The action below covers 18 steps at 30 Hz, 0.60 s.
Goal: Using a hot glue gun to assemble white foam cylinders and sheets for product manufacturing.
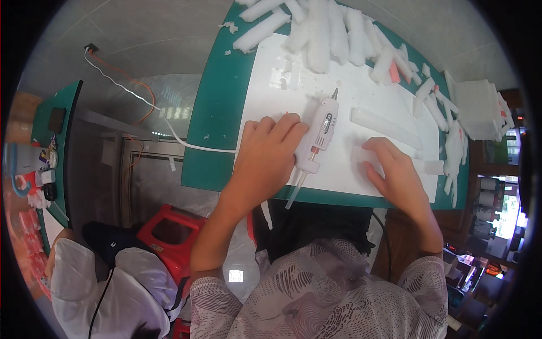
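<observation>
My left hand [270,155] is closed around a white hot glue gun [319,133], its nozzle pointing away from me and a clear glue stick [296,192] sticking out of its back end. My right hand [398,175] is curled, thumb and fingers on the end of a white foam strip [432,167] that lies on a white sheet [271,113]. Part of this strip is hidden under the hand. Just beyond it lies another flat white foam strip [384,125], which neither hand touches.
Many white foam strips [319,39] are heaped at the far side of the green table [212,127]. A stack of white foam sheets [477,110] stands at right. The gun's white cord [197,148] runs left to a socket. A person in white shorts [130,288] sits near a red stool [172,237].
</observation>
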### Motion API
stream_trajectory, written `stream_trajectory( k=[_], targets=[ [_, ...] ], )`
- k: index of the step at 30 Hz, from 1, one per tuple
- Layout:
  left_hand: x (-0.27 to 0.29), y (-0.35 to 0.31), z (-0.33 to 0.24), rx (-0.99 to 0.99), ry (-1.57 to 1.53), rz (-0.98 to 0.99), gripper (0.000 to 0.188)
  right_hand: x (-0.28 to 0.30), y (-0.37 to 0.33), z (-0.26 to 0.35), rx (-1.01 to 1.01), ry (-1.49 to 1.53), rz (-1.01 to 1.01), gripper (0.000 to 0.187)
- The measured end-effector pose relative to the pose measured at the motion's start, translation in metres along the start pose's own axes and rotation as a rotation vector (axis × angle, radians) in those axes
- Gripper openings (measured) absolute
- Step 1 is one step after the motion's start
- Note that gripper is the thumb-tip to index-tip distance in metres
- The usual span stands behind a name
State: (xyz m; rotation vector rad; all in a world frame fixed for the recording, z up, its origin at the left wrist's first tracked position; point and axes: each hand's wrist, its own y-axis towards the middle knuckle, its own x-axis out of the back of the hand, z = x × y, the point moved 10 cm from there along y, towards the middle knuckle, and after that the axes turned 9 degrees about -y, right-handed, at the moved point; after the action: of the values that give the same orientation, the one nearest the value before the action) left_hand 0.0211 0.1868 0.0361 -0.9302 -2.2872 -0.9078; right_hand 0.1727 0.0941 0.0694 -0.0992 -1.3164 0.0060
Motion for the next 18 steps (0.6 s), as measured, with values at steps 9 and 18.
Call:
stream_trajectory(
  k=[9,18],
  targets=[
    [0.0000,0.0003,0.0010,0.004,0.000,0.011,0.047,-0.0036,0.0017,0.0076,0.107,-0.077,0.005,0.023],
    [-0.0027,0.0008,-0.0006,0.016,0.003,0.037,0.047,-0.0093,-0.0047,0.0085,0.199,-0.166,-0.007,0.024]
  ],
)
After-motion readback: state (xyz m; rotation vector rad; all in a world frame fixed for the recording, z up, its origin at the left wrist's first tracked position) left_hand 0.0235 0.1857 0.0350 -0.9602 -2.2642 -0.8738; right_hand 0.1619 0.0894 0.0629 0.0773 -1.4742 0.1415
